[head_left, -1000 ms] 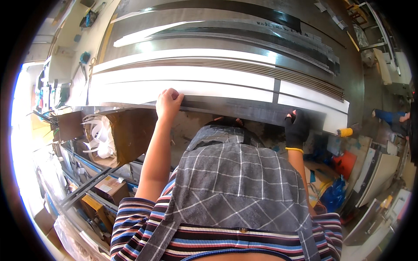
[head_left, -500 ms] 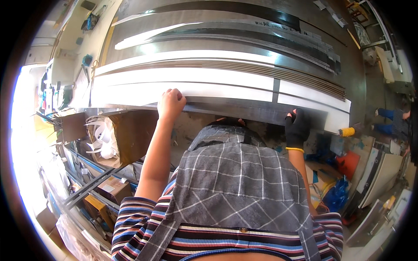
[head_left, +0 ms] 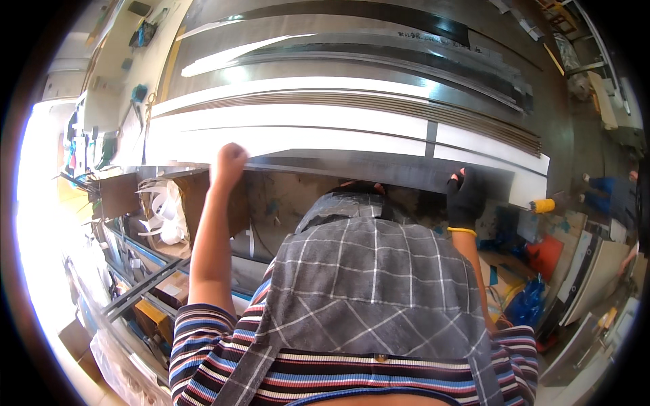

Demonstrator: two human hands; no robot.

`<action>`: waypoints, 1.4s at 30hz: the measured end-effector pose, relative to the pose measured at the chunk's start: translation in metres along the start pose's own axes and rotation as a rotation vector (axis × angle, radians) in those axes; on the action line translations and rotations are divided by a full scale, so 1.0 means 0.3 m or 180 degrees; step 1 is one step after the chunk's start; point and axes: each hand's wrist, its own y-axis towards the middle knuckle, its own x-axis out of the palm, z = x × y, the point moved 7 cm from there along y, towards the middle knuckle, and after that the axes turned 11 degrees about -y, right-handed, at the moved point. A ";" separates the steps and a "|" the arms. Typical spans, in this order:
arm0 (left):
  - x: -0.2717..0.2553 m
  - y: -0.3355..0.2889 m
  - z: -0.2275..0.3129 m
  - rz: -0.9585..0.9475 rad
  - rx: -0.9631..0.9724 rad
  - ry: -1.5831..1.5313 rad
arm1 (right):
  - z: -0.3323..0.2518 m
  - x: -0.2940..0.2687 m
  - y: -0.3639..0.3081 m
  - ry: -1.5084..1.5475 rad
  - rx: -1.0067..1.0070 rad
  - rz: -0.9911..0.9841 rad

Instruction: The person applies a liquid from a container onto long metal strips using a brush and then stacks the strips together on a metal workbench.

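Observation:
A long white sheet lies across the near side of the table, with a dark grey strip showing along its near edge. At the left part of that edge, my bare left hand is closed like a fist and slightly blurred; what its fingers hold, if anything, is hidden. My right hand wears a black glove with bare fingertips and a yellow band at the wrist. Its fingers are curled against the near edge of the dark strip, towards the right end. Several thin brown strips run lengthwise over the white sheet.
A yellow roll sits at the sheet's right corner. Farther back lie long dark and silvery strips. Below the left edge stands a brown box beside curled white strips. A blue plastic bag lies low at right. Another person is at far right.
My left hand has moved left along the near edge, baring more of the dark strip's edge to its right. My right hand has stayed nearly in place.

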 end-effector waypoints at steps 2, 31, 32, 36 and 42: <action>0.136 -0.044 0.247 -0.0529 0.0446 -0.0054 | 0.010 0.002 0.011 -0.0027 0.0064 -0.0015; -0.334 -0.061 -0.355 0.1220 -0.1171 -0.0341 | 0.025 -0.001 0.025 0.0133 0.0229 0.0088; -0.256 -0.061 -0.327 0.0985 -0.0981 -0.0763 | 0.028 -0.009 0.024 0.0098 0.0289 0.0160; 0.025 -0.111 -0.059 0.0759 -0.0002 -0.0133 | -0.008 -0.076 0.047 -0.0078 0.0244 0.0355; 0.069 -0.112 0.172 0.0874 -0.0418 0.0859 | -0.087 -0.042 -0.013 0.0331 -0.0524 0.0054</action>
